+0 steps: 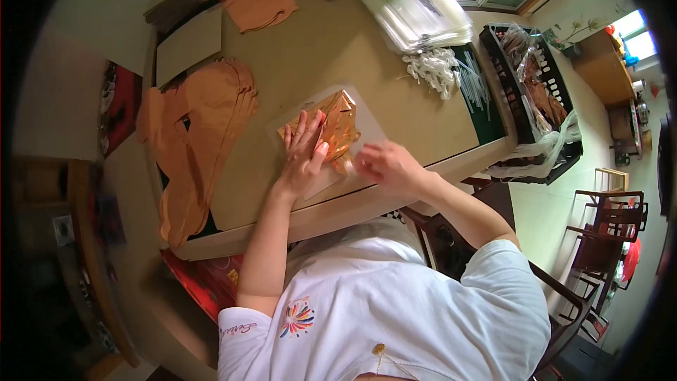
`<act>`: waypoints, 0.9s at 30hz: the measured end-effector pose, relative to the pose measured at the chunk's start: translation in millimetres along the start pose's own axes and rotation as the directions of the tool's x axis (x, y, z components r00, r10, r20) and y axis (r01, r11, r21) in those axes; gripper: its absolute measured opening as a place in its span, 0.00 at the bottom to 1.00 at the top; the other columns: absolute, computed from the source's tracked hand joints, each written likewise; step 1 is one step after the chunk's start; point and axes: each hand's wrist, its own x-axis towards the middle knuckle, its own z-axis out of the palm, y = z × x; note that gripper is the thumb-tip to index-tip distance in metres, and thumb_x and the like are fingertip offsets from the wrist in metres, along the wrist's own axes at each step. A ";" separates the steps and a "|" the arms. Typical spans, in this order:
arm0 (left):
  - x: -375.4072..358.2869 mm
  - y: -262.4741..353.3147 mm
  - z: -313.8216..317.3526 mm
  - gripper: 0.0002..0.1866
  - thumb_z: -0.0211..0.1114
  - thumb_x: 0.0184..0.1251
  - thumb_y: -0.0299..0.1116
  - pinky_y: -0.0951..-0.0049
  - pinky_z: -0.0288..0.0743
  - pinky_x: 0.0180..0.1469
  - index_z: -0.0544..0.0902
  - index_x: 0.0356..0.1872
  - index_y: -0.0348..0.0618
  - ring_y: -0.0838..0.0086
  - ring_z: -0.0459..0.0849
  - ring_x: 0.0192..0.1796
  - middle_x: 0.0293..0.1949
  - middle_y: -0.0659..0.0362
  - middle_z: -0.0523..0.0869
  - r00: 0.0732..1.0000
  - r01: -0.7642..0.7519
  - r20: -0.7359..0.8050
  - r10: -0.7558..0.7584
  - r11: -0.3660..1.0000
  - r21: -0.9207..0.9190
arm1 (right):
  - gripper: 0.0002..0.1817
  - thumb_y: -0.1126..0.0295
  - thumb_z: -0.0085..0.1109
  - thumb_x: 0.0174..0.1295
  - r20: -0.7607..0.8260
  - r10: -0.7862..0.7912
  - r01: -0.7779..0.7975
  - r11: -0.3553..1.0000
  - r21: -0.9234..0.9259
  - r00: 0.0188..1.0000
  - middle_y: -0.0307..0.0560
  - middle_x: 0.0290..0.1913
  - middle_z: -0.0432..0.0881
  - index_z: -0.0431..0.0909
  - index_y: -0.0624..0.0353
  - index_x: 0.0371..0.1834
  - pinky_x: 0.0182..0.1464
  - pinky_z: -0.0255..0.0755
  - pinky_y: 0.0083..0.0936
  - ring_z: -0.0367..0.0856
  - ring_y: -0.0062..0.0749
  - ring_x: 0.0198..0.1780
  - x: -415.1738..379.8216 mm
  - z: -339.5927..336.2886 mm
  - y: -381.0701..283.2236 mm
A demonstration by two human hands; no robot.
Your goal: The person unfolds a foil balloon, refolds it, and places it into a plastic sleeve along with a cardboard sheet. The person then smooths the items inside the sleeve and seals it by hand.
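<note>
A shiny orange-gold foil piece (343,116), folded, lies on a clear plastic sleeve (370,124) near the front edge of the table. My left hand (305,148) rests on the foil with its fingers spread, pressing its left part. Just right of the foil's lower end is my right hand (384,162), its fingers curled together and blurred; whether they hold anything is too small to tell. The foil's lower tip shows between the two hands.
Flat copper-coloured foil shapes (204,120) are stacked at the left, with more foil (257,0) at the back. Clear sleeves (423,17), white ties (431,70) and thin sticks (474,81) lie at the right. A black crate (525,85) stands beyond the right edge.
</note>
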 end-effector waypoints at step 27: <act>0.6 5.6 -2.8 0.29 0.43 0.72 0.43 0.46 0.23 0.75 0.62 0.73 0.50 0.55 0.42 0.79 0.76 0.57 0.56 1.000 0.009 0.017 -0.009 1.000 0.010 | 0.23 0.77 0.61 0.48 -0.036 -0.194 0.189 0.975 -0.119 0.980 0.42 0.63 0.74 0.81 0.50 0.51 0.71 0.57 0.50 0.69 0.38 0.66 -10.2 -14.7 8.6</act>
